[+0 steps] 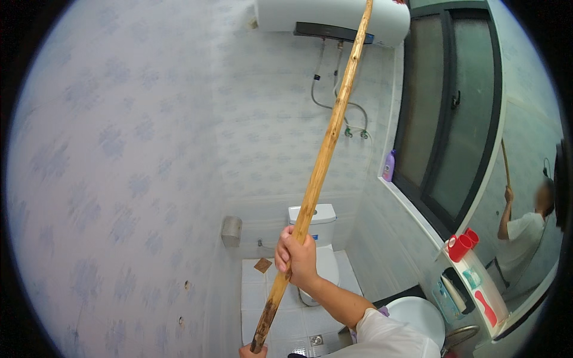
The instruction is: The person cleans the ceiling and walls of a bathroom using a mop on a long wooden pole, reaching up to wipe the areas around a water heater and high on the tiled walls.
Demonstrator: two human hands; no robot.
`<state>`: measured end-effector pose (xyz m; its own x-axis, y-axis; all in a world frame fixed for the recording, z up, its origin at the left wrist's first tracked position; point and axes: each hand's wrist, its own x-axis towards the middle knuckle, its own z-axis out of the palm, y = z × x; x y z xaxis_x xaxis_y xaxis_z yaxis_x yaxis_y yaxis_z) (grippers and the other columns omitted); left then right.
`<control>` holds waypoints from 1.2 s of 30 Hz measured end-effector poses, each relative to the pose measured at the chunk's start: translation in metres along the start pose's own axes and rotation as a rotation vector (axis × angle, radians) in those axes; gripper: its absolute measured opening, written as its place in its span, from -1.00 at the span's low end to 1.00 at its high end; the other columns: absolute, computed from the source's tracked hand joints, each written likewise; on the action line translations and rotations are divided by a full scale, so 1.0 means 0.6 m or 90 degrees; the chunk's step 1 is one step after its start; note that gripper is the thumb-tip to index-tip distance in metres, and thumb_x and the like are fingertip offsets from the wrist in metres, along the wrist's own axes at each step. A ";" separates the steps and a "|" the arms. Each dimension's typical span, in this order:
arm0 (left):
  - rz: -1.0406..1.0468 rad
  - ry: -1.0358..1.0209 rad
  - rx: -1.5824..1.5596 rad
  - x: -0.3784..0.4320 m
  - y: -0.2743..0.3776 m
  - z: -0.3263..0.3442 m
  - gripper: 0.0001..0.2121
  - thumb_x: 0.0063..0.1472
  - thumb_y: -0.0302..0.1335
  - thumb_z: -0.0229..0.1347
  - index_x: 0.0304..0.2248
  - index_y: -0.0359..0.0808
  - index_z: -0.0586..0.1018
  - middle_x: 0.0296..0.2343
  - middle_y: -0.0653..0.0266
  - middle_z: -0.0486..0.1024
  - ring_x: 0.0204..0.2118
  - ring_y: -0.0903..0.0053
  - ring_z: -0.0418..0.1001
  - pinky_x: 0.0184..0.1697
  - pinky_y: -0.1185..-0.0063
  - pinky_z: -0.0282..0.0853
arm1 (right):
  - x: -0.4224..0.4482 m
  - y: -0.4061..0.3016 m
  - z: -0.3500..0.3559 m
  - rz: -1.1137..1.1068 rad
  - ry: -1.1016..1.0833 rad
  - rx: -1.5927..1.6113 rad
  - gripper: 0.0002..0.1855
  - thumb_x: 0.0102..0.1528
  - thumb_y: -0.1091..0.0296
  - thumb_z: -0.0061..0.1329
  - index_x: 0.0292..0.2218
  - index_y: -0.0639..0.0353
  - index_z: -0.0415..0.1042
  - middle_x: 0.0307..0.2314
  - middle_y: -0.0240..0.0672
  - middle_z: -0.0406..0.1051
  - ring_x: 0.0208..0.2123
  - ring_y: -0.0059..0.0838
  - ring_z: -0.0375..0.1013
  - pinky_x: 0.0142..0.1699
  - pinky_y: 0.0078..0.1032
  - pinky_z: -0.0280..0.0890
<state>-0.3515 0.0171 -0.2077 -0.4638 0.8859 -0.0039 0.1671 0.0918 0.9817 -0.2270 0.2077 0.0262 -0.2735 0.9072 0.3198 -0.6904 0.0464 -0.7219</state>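
Note:
A long, peeled wooden pole (pixel 329 138) slants up across the view, its lower end dark and scorched-looking. My right hand (pixel 297 257) is wrapped around it below the middle. At the bottom edge, my left hand (pixel 254 351) grips the dark butt end and is partly cut off by the frame. The pole's top runs past the upper edge, in front of a white water heater (pixel 277 15), so its tip is hidden. Whether it touches the heater I cannot tell.
Behind my right arm stands a white toilet (pixel 324 268). A washbasin (pixel 414 313) and a shelf (pixel 481 286) with red cups (pixel 461 246) and a red comb (pixel 485 308) are at right. A purple bottle (pixel 388 166) stands on the sill by the window (pixel 447 103). Hoses (pixel 320 94) hang under the heater.

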 end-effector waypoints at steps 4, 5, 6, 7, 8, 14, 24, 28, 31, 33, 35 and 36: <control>-0.001 0.040 -0.007 -0.017 -0.041 -0.006 -0.80 -0.03 -0.48 0.13 -0.66 -0.38 0.39 -0.76 0.42 0.20 -0.65 0.67 0.13 -0.63 0.52 0.13 | -0.018 0.036 0.019 0.024 -0.028 -0.024 -0.84 0.06 0.35 -0.19 -0.45 0.17 0.12 -0.80 -0.44 0.07 -0.86 -0.61 0.09 -0.75 -0.67 0.04; 0.013 0.047 0.003 -0.019 -0.058 -0.007 -0.81 -0.02 -0.48 0.11 -0.65 -0.37 0.39 -0.75 0.42 0.21 -0.65 0.68 0.13 -0.62 0.52 0.14 | -0.020 0.046 0.022 0.036 -0.041 -0.032 -0.85 0.06 0.36 -0.19 -0.45 0.18 0.12 -0.80 -0.43 0.07 -0.85 -0.61 0.09 -0.74 -0.67 0.05; 0.023 0.053 0.013 -0.025 -0.060 -0.007 -0.83 -0.01 -0.49 0.10 -0.64 -0.37 0.40 -0.75 0.42 0.21 -0.64 0.68 0.14 -0.62 0.52 0.14 | -0.023 0.056 0.023 0.050 -0.052 -0.040 -0.86 0.06 0.38 -0.20 -0.45 0.18 0.12 -0.79 -0.43 0.07 -0.85 -0.60 0.09 -0.74 -0.66 0.05; 0.019 0.063 0.012 -0.033 -0.060 -0.006 -0.83 -0.01 -0.49 0.10 -0.64 -0.37 0.40 -0.75 0.42 0.21 -0.64 0.68 0.14 -0.62 0.52 0.14 | -0.026 0.065 0.025 0.058 -0.060 -0.039 -0.86 0.06 0.38 -0.20 -0.45 0.18 0.12 -0.79 -0.43 0.07 -0.85 -0.60 0.09 -0.74 -0.66 0.05; -0.005 0.056 -0.001 -0.041 -0.060 -0.006 -0.84 0.00 -0.48 0.08 -0.63 -0.36 0.41 -0.75 0.41 0.22 -0.65 0.68 0.16 -0.61 0.51 0.16 | -0.028 0.074 0.027 0.067 -0.077 -0.047 -0.86 0.06 0.38 -0.20 -0.44 0.18 0.12 -0.79 -0.42 0.08 -0.85 -0.60 0.10 -0.74 -0.66 0.05; -0.077 0.096 -0.051 -0.075 -0.040 0.015 -0.88 0.01 -0.48 0.07 -0.60 -0.34 0.43 -0.75 0.41 0.24 -0.66 0.65 0.19 -0.60 0.52 0.18 | -0.026 0.092 0.063 0.110 -0.162 -0.072 -0.86 0.07 0.41 -0.20 -0.42 0.22 0.11 -0.77 -0.40 0.10 -0.84 -0.60 0.12 -0.73 -0.64 0.07; -0.079 0.107 -0.059 0.023 -0.006 0.030 -0.83 -0.06 -0.54 0.05 -0.71 -0.32 0.33 -0.79 0.40 0.26 -0.78 0.69 0.18 -0.72 0.63 0.09 | 0.125 0.098 0.156 0.000 -0.196 -0.146 -0.87 -0.01 0.45 -0.18 -0.45 0.27 0.14 -0.76 -0.40 0.15 -0.85 -0.62 0.13 -0.76 -0.65 0.09; -0.053 0.133 -0.047 0.078 0.098 0.021 -0.74 -0.02 -0.49 0.05 -0.77 -0.38 0.33 -0.82 0.43 0.22 -0.72 0.73 0.08 -0.66 0.57 0.08 | 0.218 0.095 0.171 -0.036 -0.212 -0.169 -0.87 -0.03 0.45 -0.16 -0.49 0.25 0.15 -0.76 -0.39 0.17 -0.85 -0.61 0.15 -0.75 -0.63 0.11; -0.058 0.126 -0.074 0.116 0.150 0.018 -0.73 0.00 -0.47 0.04 -0.76 -0.36 0.34 -0.82 0.43 0.22 -0.73 0.75 0.08 -0.70 0.59 0.03 | 0.287 0.081 0.180 -0.025 -0.231 -0.163 -0.88 -0.04 0.45 -0.17 -0.50 0.24 0.15 -0.76 -0.38 0.18 -0.85 -0.60 0.16 -0.75 -0.62 0.12; -0.060 0.134 -0.104 0.134 0.174 0.024 -0.73 0.02 -0.46 0.05 -0.75 -0.34 0.35 -0.82 0.43 0.22 -0.75 0.75 0.09 -0.72 0.61 0.02 | 0.314 0.071 0.183 0.001 -0.252 -0.166 -0.88 -0.04 0.45 -0.17 -0.51 0.23 0.15 -0.76 -0.38 0.19 -0.85 -0.59 0.17 -0.75 -0.61 0.13; -0.060 0.070 -0.234 0.142 0.188 0.028 -0.66 0.09 -0.31 0.03 -0.74 -0.31 0.34 -0.83 0.43 0.20 -0.79 0.73 0.13 -0.76 0.67 0.00 | 0.326 0.067 0.184 -0.017 -0.221 -0.169 -0.91 -0.05 0.47 -0.20 -0.52 0.27 0.17 -0.77 -0.36 0.17 -0.85 -0.56 0.18 -0.75 -0.59 0.13; -0.065 0.068 -0.235 0.144 0.182 0.028 -0.66 0.09 -0.31 0.03 -0.74 -0.31 0.34 -0.83 0.43 0.20 -0.79 0.73 0.13 -0.76 0.67 0.00 | 0.328 0.067 0.182 -0.013 -0.218 -0.172 -0.91 -0.05 0.47 -0.20 -0.52 0.27 0.17 -0.77 -0.36 0.17 -0.85 -0.56 0.18 -0.75 -0.59 0.13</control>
<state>-0.3585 0.1113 -0.1041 -0.5532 0.8265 -0.1045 -0.2002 -0.0101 0.9797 -0.3815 0.3424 0.1271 -0.4992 0.7160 0.4880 -0.5102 0.2123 -0.8334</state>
